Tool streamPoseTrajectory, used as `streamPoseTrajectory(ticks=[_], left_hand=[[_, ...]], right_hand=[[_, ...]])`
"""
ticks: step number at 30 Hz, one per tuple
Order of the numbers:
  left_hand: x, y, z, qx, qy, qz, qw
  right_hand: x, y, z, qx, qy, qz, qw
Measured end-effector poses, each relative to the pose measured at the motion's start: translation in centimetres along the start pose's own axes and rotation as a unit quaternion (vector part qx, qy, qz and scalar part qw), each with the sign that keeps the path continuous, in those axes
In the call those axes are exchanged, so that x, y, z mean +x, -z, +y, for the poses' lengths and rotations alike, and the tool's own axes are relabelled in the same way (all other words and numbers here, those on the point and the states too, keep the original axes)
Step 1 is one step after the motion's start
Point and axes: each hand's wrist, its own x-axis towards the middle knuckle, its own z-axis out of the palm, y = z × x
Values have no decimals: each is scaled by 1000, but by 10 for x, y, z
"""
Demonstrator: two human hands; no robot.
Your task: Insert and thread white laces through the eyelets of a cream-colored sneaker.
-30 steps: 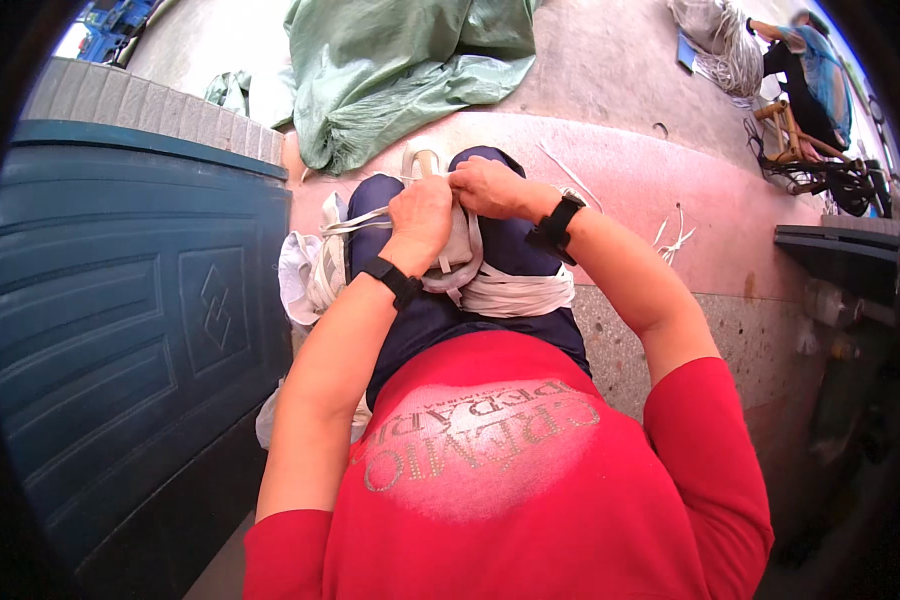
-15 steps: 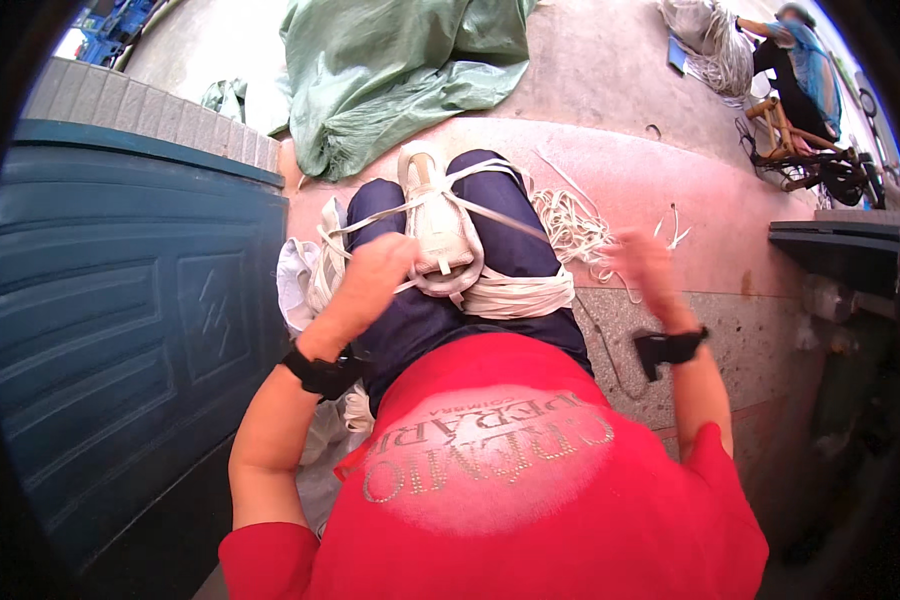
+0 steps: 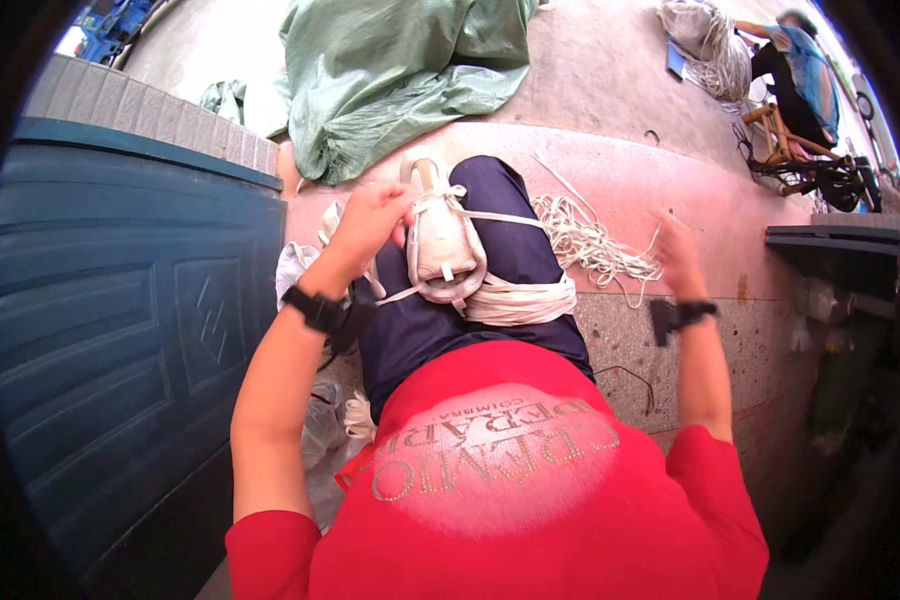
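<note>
A pale beige shoe (image 3: pixel 440 240) lies on my thighs, its heel toward me and a white shoelace (image 3: pixel 500 217) crossing its upper. My left hand (image 3: pixel 378 218) is at the shoe's left side, fingers curled together on the lace where it leaves the shoe. Out to the right, past my knee, my right hand (image 3: pixel 678 258) is raised above the floor. It is blurred, and whether a lace end is between its fingers cannot be made out. A bundle of white laces (image 3: pixel 522 300) lies across my right thigh.
A loose heap of white laces (image 3: pixel 580 235) lies on the floor by my right knee. Ahead is a green tarp (image 3: pixel 400 90). A blue panelled door (image 3: pixel 130 300) stands at left. Far right, a person (image 3: pixel 800 80) sits beside a wooden chair (image 3: pixel 770 135) and a pale bundle (image 3: pixel 705 50).
The left hand has moved up and slightly left along the shoe. My right hand has shifted further right, away from the shoe. The laces over my left thigh have moved off it.
</note>
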Motion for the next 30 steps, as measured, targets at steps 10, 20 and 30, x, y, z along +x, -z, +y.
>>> streamPoseTrajectory(ticks=[10,20,30], left_hand=[[76,-43,1,509,-113,91,849],[76,-36,-15,554,-150,99,813],[-8,-12,-28,-57,64,15,996]], right_hand=[[-56,-257,-29,-551,221,-266,759],[-155,-130,-25,-477,243,-282,796],[-64,-235,-49,-308,322,-218,868]])
